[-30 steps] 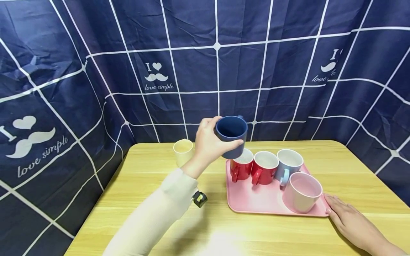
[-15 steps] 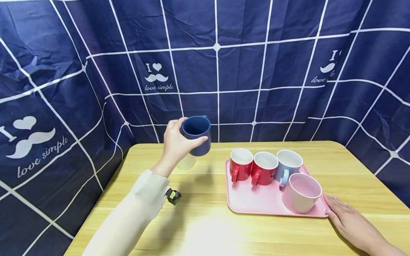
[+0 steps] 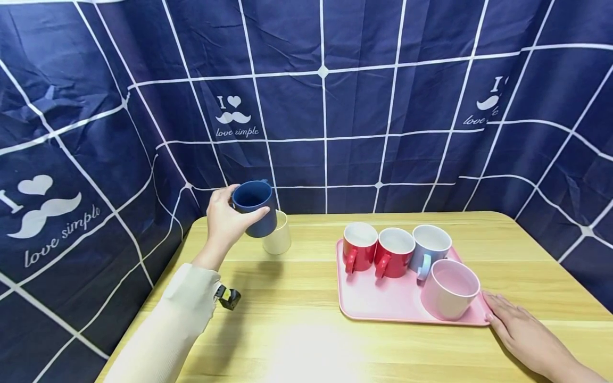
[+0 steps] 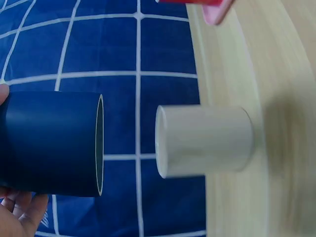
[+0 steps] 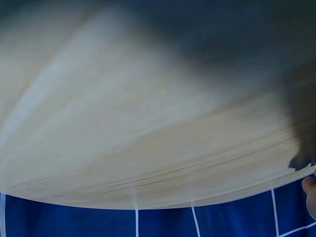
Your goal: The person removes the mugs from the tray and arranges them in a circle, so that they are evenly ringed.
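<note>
My left hand (image 3: 227,221) grips a dark blue mug (image 3: 258,221) by its sides and holds it up above the back left of the table. Its handle points away, toward the curtain. Behind the blue mug, partly hidden by it, a cream mug (image 3: 279,239) stands upright on the table; in the left wrist view a gap separates the blue mug (image 4: 54,143) from the cream mug (image 4: 207,140). At the near right corner of a pink tray (image 3: 373,306), my right hand (image 3: 524,332) lies with straight fingers touching the tray's edge.
On the tray stand two red mugs (image 3: 360,250), a light blue mug (image 3: 431,247) and a larger pink mug (image 3: 450,292). The wooden table (image 3: 306,292) ends at a dark blue checked curtain (image 3: 354,106) at the back and sides.
My left hand has carried the blue mug leftward, from above the tray's left edge, across the cream mug, to its left side. The right hand and tray have stayed in place.
</note>
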`<action>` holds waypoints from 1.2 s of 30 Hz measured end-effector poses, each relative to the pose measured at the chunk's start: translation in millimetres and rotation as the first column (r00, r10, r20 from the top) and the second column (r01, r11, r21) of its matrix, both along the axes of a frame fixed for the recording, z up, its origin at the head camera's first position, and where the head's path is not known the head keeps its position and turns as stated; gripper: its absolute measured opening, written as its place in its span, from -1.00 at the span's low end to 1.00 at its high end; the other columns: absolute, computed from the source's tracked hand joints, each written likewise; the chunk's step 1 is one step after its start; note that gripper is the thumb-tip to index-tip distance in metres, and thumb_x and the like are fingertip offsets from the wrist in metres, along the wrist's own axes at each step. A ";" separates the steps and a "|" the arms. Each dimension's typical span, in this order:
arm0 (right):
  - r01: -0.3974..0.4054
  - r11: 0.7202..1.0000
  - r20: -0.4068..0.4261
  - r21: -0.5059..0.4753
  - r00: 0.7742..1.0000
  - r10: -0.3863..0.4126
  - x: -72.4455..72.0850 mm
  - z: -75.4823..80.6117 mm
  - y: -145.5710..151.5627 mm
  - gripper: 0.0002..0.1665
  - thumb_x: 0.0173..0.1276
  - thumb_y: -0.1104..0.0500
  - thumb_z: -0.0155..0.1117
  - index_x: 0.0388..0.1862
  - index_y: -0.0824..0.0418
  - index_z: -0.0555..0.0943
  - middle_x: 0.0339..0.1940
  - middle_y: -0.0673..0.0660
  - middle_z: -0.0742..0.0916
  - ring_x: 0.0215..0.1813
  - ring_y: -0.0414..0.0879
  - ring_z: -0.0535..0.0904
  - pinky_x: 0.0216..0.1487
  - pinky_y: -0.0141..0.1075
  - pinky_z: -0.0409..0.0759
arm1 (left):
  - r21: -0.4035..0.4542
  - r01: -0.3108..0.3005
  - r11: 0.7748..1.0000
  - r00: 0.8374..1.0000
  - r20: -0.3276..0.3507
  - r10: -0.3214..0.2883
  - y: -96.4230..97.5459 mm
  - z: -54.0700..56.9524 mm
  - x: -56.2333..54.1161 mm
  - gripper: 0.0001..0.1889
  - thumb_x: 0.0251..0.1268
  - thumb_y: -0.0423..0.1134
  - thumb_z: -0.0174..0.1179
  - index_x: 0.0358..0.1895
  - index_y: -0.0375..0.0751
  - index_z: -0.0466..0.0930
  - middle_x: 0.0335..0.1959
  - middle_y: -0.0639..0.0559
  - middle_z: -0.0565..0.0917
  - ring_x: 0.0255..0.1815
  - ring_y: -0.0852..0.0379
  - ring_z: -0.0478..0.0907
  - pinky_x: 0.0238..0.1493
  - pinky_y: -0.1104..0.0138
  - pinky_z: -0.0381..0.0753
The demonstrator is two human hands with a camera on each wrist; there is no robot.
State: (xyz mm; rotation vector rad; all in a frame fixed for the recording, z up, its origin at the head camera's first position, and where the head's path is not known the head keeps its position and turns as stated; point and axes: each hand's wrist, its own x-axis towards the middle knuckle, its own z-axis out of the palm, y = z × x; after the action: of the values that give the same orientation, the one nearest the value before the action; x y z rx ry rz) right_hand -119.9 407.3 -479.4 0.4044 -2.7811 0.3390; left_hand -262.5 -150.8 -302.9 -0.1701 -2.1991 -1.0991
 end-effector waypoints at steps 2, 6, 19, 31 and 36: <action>0.001 1.000 0.000 -0.002 1.000 -0.001 0.2 0.1 -0.1 -0.44 0.48 0.19 0.02 0.34 0.49 0.28 0.22 0.49 0.47 0.50 -0.06 -0.11 0.44 -0.20 -0.38 | 0.002 -0.014 1.000 1.000 0.001 0.014 -6.8 -4.7 -0.3 -0.25 -0.39 -0.05 0.61 0.02 -0.31 0.60 -0.08 -0.22 0.52 -0.03 -0.11 0.42 -0.05 0.02 0.39; 0.009 1.000 0.010 -0.004 1.000 -0.009 0.5 0.8 -0.5 -0.44 0.49 0.18 0.01 0.33 0.49 0.30 0.22 0.49 0.47 0.49 0.05 -0.06 0.44 -0.19 -0.38 | 0.006 -0.052 0.999 0.998 0.036 0.052 -18.1 -14.9 -0.9 -0.26 -0.37 -0.04 0.61 0.02 -0.31 0.59 -0.09 -0.25 0.51 -0.06 -0.14 0.42 -0.06 0.03 0.41; 0.013 1.000 0.009 0.003 1.000 -0.013 0.3 0.8 -0.1 -0.43 0.49 0.17 0.02 0.35 0.47 0.28 0.22 0.48 0.46 0.49 0.05 -0.05 0.43 -0.24 -0.40 | 0.030 -0.114 0.993 0.989 0.101 0.111 -37.5 -51.4 -7.4 -0.27 -0.35 -0.11 0.60 0.01 -0.38 0.56 -0.05 -0.31 0.47 -0.01 -0.20 0.38 0.00 0.02 0.32; 0.019 1.000 0.022 0.001 1.000 -0.019 0.5 -0.6 -0.1 -0.43 0.49 0.16 0.01 0.35 0.48 0.28 0.23 0.49 0.46 0.46 0.20 0.04 0.42 -0.26 -0.42 | 0.011 -0.122 0.993 0.977 0.179 0.118 -38.4 -85.8 -11.4 -0.26 -0.34 -0.07 0.60 0.00 -0.40 0.56 -0.14 -0.29 0.49 -0.05 -0.17 0.36 -0.01 0.03 0.36; 0.019 1.000 0.017 0.000 1.000 -0.019 0.6 0.2 0.0 -0.43 0.49 0.16 0.01 0.36 0.47 0.27 0.22 0.50 0.46 0.45 0.22 0.06 0.43 -0.24 -0.40 | 0.012 -0.123 0.992 0.975 0.189 0.118 -38.5 -97.2 -13.3 -0.22 -0.36 -0.05 0.60 0.03 -0.43 0.54 -0.13 -0.31 0.48 -0.04 -0.19 0.36 0.01 0.03 0.36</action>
State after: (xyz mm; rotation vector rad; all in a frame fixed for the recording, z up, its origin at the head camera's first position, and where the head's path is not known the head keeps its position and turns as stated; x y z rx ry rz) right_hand -119.3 407.3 -479.2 0.3764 -2.7998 0.3397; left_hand -275.7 -189.3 -400.1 0.0802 -2.3276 -1.1112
